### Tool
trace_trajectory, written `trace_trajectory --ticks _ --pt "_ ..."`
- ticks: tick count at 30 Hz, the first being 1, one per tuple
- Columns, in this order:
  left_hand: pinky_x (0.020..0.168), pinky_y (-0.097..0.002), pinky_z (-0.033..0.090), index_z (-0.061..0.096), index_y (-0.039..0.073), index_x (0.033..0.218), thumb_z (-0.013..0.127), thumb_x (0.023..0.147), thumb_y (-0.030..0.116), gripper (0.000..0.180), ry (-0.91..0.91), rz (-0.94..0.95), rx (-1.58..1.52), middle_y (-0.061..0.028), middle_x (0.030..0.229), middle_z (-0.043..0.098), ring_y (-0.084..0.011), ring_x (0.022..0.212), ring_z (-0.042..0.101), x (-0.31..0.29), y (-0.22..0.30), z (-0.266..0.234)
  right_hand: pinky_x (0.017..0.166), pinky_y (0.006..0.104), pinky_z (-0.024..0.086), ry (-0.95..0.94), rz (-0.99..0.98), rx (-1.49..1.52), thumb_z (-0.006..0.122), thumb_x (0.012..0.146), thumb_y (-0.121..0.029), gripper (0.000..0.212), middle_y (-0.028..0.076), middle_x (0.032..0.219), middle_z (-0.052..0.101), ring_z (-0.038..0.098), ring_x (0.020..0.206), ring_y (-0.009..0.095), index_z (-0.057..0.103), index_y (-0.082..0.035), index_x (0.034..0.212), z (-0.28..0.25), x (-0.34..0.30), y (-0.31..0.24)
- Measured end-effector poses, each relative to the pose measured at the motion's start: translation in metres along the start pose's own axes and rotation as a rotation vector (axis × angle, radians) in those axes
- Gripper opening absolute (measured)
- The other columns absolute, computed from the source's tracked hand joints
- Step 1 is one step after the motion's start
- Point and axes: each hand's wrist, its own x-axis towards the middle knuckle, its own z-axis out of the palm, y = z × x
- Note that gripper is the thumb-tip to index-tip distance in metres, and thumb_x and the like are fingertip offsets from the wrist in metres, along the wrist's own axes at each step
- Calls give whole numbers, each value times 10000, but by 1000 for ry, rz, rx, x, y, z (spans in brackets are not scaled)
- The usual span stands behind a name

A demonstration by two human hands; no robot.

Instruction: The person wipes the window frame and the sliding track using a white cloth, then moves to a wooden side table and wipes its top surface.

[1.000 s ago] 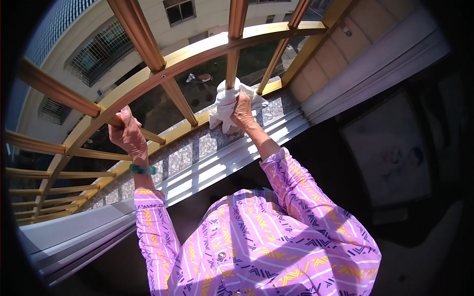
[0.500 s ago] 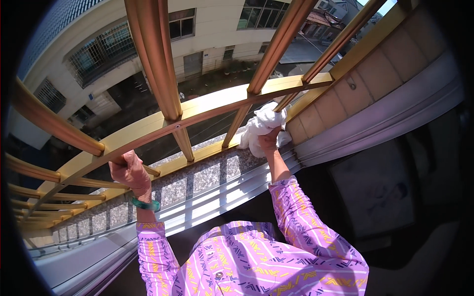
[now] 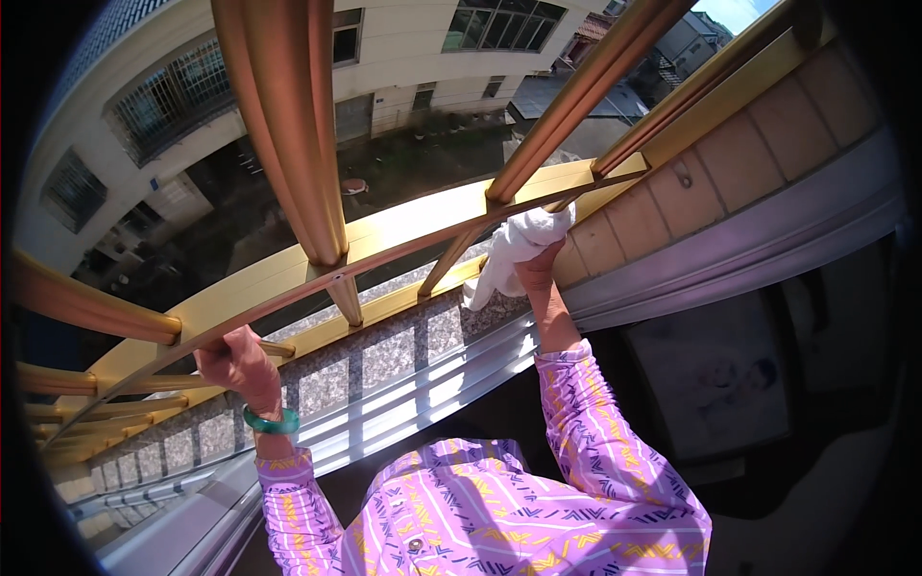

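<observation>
My right hand (image 3: 540, 269) is closed on a bunched white cloth (image 3: 540, 227). That cloth wraps a thin upright bar at the right end of the gold metal railing (image 3: 413, 223), just under its horizontal rail, and one end hangs toward the stone sill. Toward the left, my left hand (image 3: 240, 370) grips the railing from below the rail; its fingertips are partly hidden behind it. A green bangle (image 3: 271, 420) circles my left wrist.
Speckled stone sill (image 3: 384, 355) and a white window track (image 3: 413, 394) run beneath the railing. A tiled wall (image 3: 663, 211) meets it on the right. Beyond the bars, far below, lies a yard beside a pale building (image 3: 403, 67). A framed picture (image 3: 711, 374) stands in shadow at right.
My right hand and the cloth have moved up along the bar, closer to the rail. My left hand keeps its hold on the railing. The view has shifted slightly.
</observation>
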Motion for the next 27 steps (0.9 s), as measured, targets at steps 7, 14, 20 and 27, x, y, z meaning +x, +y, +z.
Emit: trace_trajectory --ticks 7,14,20,27 --pt "511 -201 391 487 61 760 555 883 81 142 -20 -37 -2 3 648 479 -61 535 428 -3 5 1 938 472 359 -413 88 -1082 701 591 -66 634 289 1203 398 399 1125 443 430 96 1141 -18 -71 52" --pt "503 -201 400 483 42 759 565 868 47 137 -20 -14 76 0 641 486 -60 529 439 -8 -10 -6 772 457 439 -638 106 -895 618 644 -114 406 242 943 519 518 893 429 509 59 995 55 -149 -24" --pt "497 -184 411 495 32 767 575 854 11 120 -75 81 157 3 649 491 -49 526 436 -6 -12 -9 769 444 416 -491 -19 -781 584 678 -91 211 201 883 514 516 877 384 521 10 851 55 -129 -13" --pt "502 -194 413 506 24 784 554 874 24 102 -60 32 88 5 655 493 -56 527 430 -10 -10 -11 813 445 436 -585 -177 -639 681 593 -104 439 205 1011 527 504 961 407 545 -4 999 45 -98 9"
